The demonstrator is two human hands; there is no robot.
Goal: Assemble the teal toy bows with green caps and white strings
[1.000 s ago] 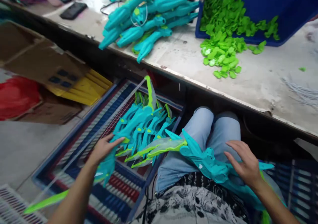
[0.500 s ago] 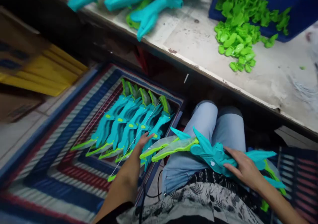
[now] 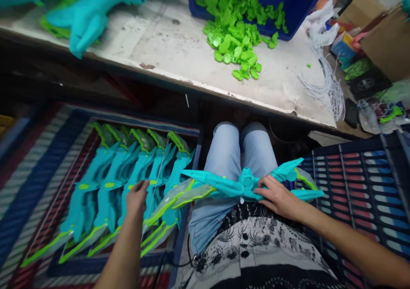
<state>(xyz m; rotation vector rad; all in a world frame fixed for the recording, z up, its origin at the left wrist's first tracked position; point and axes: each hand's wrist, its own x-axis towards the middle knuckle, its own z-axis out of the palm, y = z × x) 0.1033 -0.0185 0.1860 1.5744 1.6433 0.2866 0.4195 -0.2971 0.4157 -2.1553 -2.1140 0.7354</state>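
Across my lap lies a teal toy bow (image 3: pixel 224 186) with bright green limbs and clear webbing. My right hand (image 3: pixel 277 197) is closed around its teal body, right of the middle. Its left limbs overlap the near right end of a stack of similar toy bows (image 3: pixel 109 185) in several rows. My left hand (image 3: pixel 137 195) is over that stack, by the middle rows, with its fingers curled in. Whatever lies between those fingers is hidden. A thin white string (image 3: pixel 160 167) runs across the stack just right of this hand.
On the worn white table (image 3: pixel 160 45) ahead, small green plastic pieces (image 3: pixel 237 45) spill from a blue bin (image 3: pixel 282 2). More teal bow parts (image 3: pixel 86 15) lie at its left. White strings (image 3: pixel 326 84) hang over its right end. A slatted blue rack (image 3: pixel 349 195) stands at my right.
The view has turned right. My left hand has moved left, from the rightmost row of stacked bows to the middle rows. The bow on my lap lies more level, still in my right hand.
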